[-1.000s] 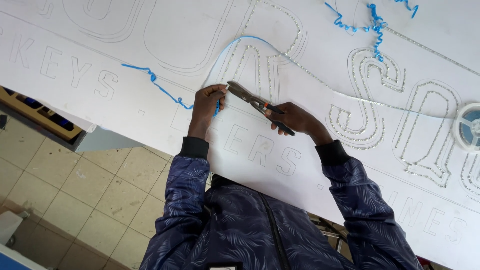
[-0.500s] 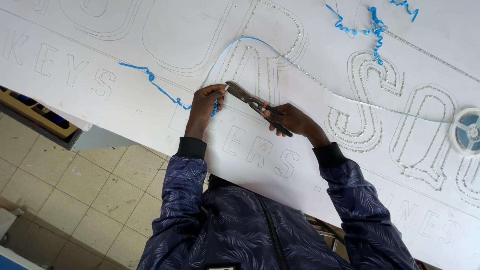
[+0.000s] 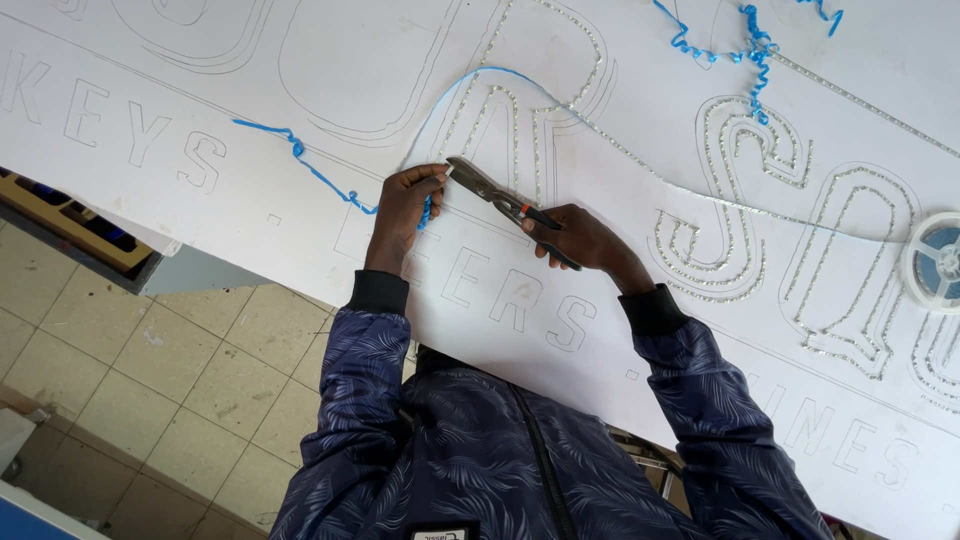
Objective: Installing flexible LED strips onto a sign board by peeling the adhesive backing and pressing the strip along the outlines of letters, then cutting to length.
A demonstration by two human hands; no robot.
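While my left hand [image 3: 405,205] pinches the end of the pale strip [image 3: 470,95] against the white sign board [image 3: 250,220], fingers closed narrow on it, my right hand [image 3: 580,240] is wrapped around the dark handles of the cutters [image 3: 490,187]. Their metal blades meet the strip right at my left fingertips.

Progress, as I judge it: the big letter outlines to my right already carry rows of small shiny beads, dense and glittering. The outlines to the far left are bare thin lines, and the small lettering along the lower edge is only traced. So a fair part is filled and much remains.

Materials: board is matte, flat, smooth. Strip is thin and flexible, arching in a loop above the letter and running off toward the round reel [image 3: 935,262] at the right edge. Blue backing peel [image 3: 310,165] lies curled in springy ribbons, one trailing from my left hand, another tangled near the top [image 3: 745,45]. Tiled floor [image 3: 150,370] below.
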